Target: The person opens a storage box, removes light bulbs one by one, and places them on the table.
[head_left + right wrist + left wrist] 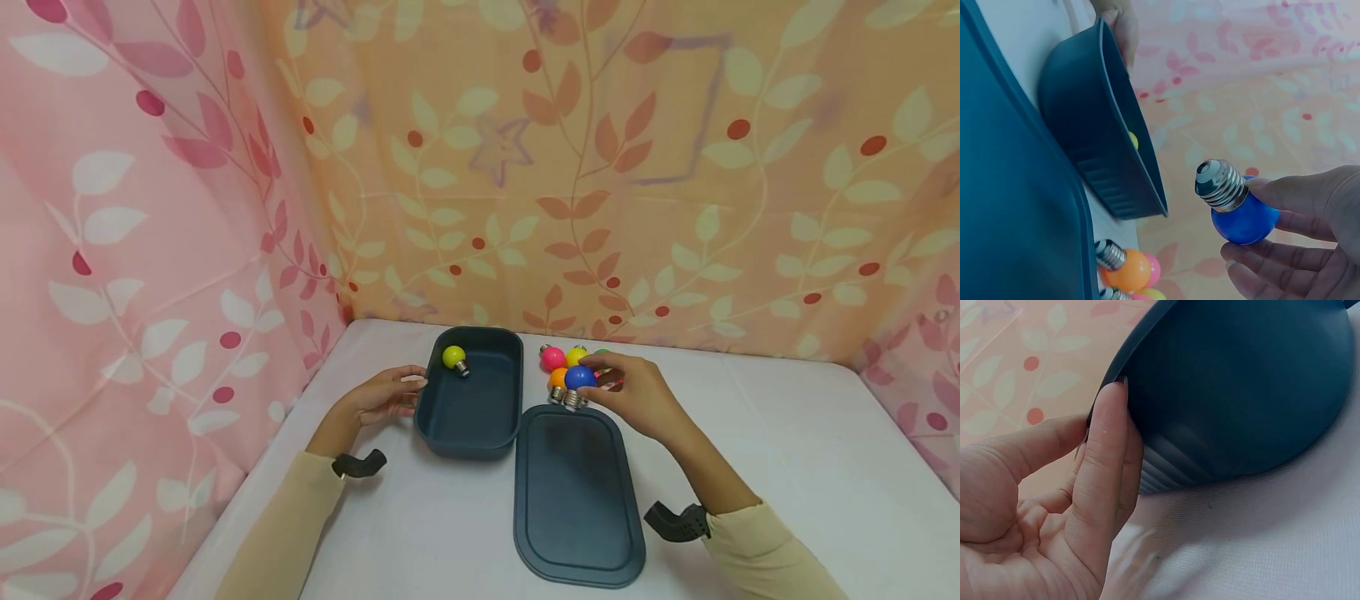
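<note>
My right hand holds a blue light bulb between thumb and fingers. Its metal screw base points away from the palm in the right wrist view, and the bulb is lifted off the table. At the left, my left hand pinches the rim of a dark blue-grey container. Thumb and fingertips meet at that rim in the left wrist view. Inside the container lies a yellow-green bulb. Beside my right hand sit a pink bulb, a yellow bulb and an orange bulb.
The matching dark lid lies flat on the white table, near the container's right front corner. A green bulb is partly hidden behind my right hand. Patterned curtains hang behind the table and at both sides.
</note>
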`<state>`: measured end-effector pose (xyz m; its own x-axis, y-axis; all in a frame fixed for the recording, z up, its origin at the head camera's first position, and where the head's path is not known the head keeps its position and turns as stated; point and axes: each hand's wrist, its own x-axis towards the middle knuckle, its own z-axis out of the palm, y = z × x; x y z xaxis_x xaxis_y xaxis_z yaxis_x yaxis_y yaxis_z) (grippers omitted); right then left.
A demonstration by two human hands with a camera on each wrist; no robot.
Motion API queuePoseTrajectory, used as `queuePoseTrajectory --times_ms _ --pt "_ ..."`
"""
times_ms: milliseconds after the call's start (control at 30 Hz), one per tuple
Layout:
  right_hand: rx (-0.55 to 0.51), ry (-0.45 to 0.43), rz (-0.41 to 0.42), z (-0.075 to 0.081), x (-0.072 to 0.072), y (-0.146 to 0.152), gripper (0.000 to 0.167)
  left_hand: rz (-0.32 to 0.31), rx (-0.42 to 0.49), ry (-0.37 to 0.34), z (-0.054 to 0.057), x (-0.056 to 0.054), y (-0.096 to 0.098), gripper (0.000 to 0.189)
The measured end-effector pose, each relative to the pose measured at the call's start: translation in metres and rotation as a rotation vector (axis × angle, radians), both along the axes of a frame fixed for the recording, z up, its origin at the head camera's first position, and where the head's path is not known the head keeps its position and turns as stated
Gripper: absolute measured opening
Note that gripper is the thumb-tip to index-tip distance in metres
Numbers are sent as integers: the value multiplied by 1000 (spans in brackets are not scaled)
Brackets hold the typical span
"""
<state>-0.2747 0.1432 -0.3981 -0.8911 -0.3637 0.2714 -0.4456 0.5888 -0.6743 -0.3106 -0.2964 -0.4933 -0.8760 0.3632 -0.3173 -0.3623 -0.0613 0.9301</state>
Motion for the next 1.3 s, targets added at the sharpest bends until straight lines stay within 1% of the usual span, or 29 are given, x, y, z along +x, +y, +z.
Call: queuePoseTrajectory --times_ms 200,467,600,833,1000,1300 --pt "28 -1 -25 -2 2 14 47 1 -3 6 1 -1 0 26" --pt "47 -7 -53 -9 -3 32 48 -14 -29 21 2 -3 1 35" --pt "45 -9 -60 -14 -5 40 49 -16 -12 19 2 -4 2 31" --pt "28 -34 -80 -20 -7 48 50 -37 3 20 -1 -1 5 21" --pt "23 -37 -85 -26 -12 50 51 -33 15 11 -2 0 4 18" --pt "-9 -53 -130 -37 -26 56 50 -32 20 28 1 2 2 24"
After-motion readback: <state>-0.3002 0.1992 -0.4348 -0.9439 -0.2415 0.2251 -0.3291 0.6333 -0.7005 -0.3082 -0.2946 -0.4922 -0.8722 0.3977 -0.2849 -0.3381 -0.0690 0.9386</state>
